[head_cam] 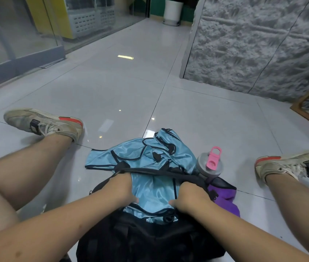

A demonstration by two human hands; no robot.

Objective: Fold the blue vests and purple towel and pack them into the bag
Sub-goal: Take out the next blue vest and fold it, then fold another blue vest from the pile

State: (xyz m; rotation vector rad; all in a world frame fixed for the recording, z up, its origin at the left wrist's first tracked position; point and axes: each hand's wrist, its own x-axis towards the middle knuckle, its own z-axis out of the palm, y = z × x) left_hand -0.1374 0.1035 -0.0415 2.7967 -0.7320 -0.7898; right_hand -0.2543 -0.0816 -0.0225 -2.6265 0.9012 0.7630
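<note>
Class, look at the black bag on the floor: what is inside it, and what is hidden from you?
A blue vest lies in the black bag opening, both hands, left hand and right hand, gripping its sides. Whatever lies beneath that vest is covered.

The vests (149, 159) are shiny light blue with black trim. The bag (149, 237) is black. The towel (225, 197) at the right is deep purple. The bottle (209, 165) has a grey lid with a pink cap. The shoes (44, 122) are off-white with red patches. The floor (121, 87) is pale grey glossy tile.
</note>
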